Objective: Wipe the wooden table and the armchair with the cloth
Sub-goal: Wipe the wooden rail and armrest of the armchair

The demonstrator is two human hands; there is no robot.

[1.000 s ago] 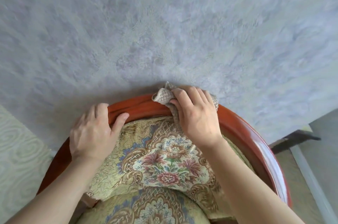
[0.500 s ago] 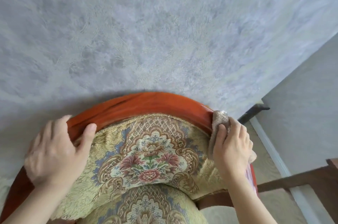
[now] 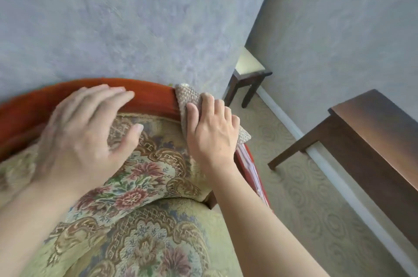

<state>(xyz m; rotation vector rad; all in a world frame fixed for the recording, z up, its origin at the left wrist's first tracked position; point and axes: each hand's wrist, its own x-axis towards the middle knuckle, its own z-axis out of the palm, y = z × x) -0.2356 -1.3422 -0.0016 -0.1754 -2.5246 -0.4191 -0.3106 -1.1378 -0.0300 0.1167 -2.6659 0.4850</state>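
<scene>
Since half a second ago the left hand (image 3: 77,138) has slid right along the armchair (image 3: 147,186), now spread open and blurred, fingers over the red wooden rail (image 3: 149,98), thumb on the floral upholstery. On the rail's right curve, the right hand (image 3: 210,134) presses the beige cloth (image 3: 187,100) flat, fingers extended over it, much as before. A dark wooden table (image 3: 380,132) stands apart on the patterned carpet (image 3: 294,186) by the grey wall (image 3: 113,16).
</scene>
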